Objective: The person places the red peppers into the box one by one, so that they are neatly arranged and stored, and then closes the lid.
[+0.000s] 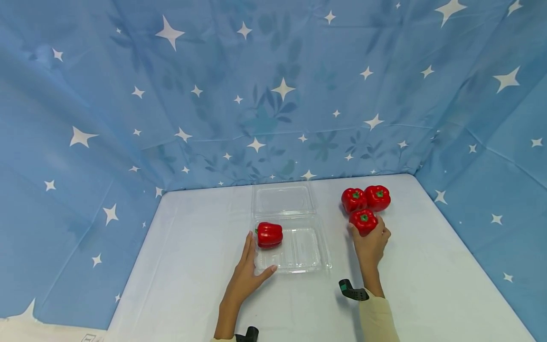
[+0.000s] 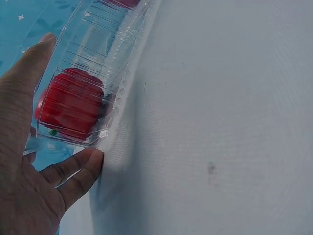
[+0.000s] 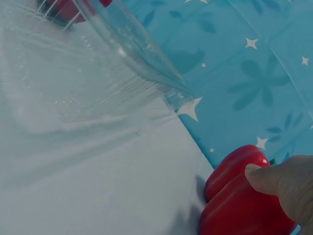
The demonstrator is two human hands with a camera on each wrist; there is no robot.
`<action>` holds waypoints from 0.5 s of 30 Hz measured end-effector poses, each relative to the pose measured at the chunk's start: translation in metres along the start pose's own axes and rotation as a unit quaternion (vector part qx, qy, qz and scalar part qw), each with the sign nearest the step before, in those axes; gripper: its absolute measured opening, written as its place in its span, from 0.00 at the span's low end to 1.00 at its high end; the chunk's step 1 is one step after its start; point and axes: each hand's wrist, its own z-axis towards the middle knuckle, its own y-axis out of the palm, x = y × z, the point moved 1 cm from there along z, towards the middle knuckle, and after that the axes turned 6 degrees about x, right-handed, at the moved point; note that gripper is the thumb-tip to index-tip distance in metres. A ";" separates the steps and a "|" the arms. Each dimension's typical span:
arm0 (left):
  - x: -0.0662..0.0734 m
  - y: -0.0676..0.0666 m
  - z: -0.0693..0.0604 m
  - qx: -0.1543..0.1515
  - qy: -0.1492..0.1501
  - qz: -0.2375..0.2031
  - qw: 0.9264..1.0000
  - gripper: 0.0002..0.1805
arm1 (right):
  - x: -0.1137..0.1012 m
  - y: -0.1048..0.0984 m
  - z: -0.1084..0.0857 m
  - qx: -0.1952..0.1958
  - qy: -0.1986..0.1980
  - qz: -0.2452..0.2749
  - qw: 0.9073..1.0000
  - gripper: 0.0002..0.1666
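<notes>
A clear plastic clamshell container [image 1: 301, 270] lies with its lid [image 1: 283, 199] folded back. In its left part a red bell pepper [image 1: 269, 235] rests on its side, seen through the ribbed wall in the left wrist view. My left hand [image 1: 244, 281] holds its straight fingers along the container's left side, the thumb spread at the front edge. At the right, my right hand [image 1: 371, 243] grips another red bell pepper [image 1: 363, 221], stem up. In the right wrist view the thumb [image 3: 266, 178] presses on that pepper.
Just behind the gripped pepper stand two more red bell peppers, one at left [image 1: 353, 200] and one at right [image 1: 378, 197]. A white cloth [image 1: 192, 256] covers the table. Blue star-patterned curtains [image 1: 265, 118] rise behind and at both sides.
</notes>
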 end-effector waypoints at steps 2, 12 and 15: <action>0.000 0.000 0.000 0.002 0.002 0.000 1.000 0.60 | 0.001 0.001 0.000 -0.001 0.000 0.003 1.000 0.53; 0.000 0.000 0.001 -0.005 -0.005 -0.004 1.000 0.61 | 0.002 0.000 -0.001 0.008 -0.004 0.015 1.000 0.54; 0.001 -0.001 0.001 -0.001 -0.004 -0.001 1.000 0.61 | 0.002 0.000 -0.003 0.016 -0.016 0.026 0.999 0.54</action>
